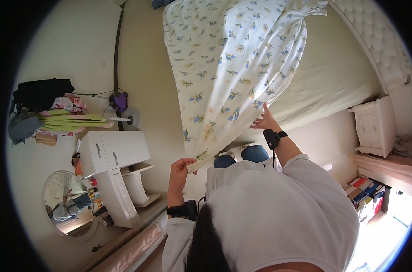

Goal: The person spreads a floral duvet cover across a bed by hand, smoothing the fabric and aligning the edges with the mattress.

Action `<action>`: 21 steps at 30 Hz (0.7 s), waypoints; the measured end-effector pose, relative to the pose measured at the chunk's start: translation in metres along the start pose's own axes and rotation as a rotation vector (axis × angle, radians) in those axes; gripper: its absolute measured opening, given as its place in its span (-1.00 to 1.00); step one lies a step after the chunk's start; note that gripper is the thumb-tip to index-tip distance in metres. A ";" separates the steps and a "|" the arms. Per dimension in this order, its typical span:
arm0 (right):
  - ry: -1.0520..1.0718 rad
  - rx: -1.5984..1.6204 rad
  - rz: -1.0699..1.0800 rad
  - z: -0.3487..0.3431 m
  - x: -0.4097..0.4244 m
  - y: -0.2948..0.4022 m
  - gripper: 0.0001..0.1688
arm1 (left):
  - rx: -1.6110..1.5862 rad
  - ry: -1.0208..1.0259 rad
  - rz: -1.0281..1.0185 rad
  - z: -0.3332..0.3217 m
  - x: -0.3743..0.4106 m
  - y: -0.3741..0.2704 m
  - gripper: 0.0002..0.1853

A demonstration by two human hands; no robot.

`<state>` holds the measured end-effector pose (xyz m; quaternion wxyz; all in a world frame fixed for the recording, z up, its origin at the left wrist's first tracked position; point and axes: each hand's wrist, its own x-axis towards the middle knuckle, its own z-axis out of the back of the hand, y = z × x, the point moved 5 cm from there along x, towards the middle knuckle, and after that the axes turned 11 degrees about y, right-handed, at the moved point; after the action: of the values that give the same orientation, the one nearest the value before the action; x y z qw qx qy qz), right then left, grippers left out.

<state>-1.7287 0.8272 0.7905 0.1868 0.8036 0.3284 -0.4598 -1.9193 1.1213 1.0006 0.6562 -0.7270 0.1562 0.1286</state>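
Observation:
A large white cloth with a blue and yellow floral print [233,64], likely a sheet or quilt cover, stretches from the far side of the bed [331,78] towards me. My left hand [181,170] pinches its near corner between thumb and fingers. From that corner the fabric fans out in long folds. Beside the cloth's right edge is my right hand [265,119], fingers spread and holding nothing; whether it touches the hem, I cannot tell. Each wrist wears a dark strapped device.
A tufted white headboard [379,37] and white nightstand [375,127] stand right. Left are a white dressing table [124,149], round mirror [68,204], hung clothes [70,119] and a purple appliance [118,101]. Several boxes [367,193] sit lower right, rolled pink fabric [134,246] lower left.

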 end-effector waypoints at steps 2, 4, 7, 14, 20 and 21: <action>0.304 0.032 0.084 -0.020 0.027 0.006 -0.18 | 0.027 -0.018 -0.006 0.005 -0.014 0.001 -0.79; 0.338 -0.036 0.195 0.010 0.085 0.082 -0.34 | 0.029 0.042 -0.023 -0.003 -0.006 -0.003 -0.80; 0.281 -0.112 0.378 0.016 0.097 0.136 -0.80 | 0.023 0.057 -0.027 0.001 -0.012 0.003 -0.81; 0.473 -0.234 0.739 -0.035 -0.032 0.138 -0.75 | 0.115 -0.008 -0.022 0.040 -0.029 0.019 -0.82; 0.648 -0.503 0.711 0.063 -0.160 0.061 -0.77 | 0.174 0.052 0.103 0.083 -0.039 0.067 -0.86; 0.618 -0.507 0.707 0.080 -0.169 0.042 -0.79 | 0.196 0.078 0.128 0.086 -0.040 0.079 -0.86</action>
<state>-1.8097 0.6883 0.8953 0.4134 0.8928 0.1782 -0.0171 -1.9859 1.2017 0.9348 0.7079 -0.6524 0.2395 0.1260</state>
